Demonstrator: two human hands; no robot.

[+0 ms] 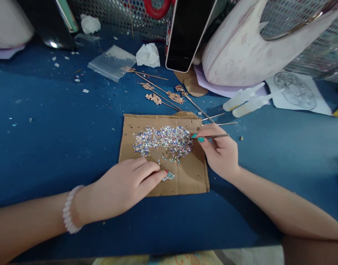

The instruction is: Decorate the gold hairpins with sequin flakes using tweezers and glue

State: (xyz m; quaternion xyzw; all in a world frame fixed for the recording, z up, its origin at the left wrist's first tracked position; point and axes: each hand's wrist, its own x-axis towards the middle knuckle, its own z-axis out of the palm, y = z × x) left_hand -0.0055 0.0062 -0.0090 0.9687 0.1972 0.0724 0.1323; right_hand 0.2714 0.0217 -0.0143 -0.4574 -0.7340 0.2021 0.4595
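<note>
A piece of cardboard (192, 178) lies on the blue table, with a heap of small shiny shell-like chips (164, 140) across it. My right hand (220, 152) grips thin metal tweezers (213, 137) whose tip reaches the right edge of the heap. Low on the cardboard, my left hand (130, 180) pinches a small ornament (169, 176) covered with bluish chips between thumb and fingers. The fingers hide much of that ornament. A few loose chips lie between it and the heap.
Behind the cardboard are several gold-coloured hairpin-like sticks (175, 97), a plastic bag (112, 62) and crumpled tissue (148, 55). A phone (187, 33) leans upright. Two squeeze bottles (248, 105) and a white bag (237, 48) stand or lie at the back right.
</note>
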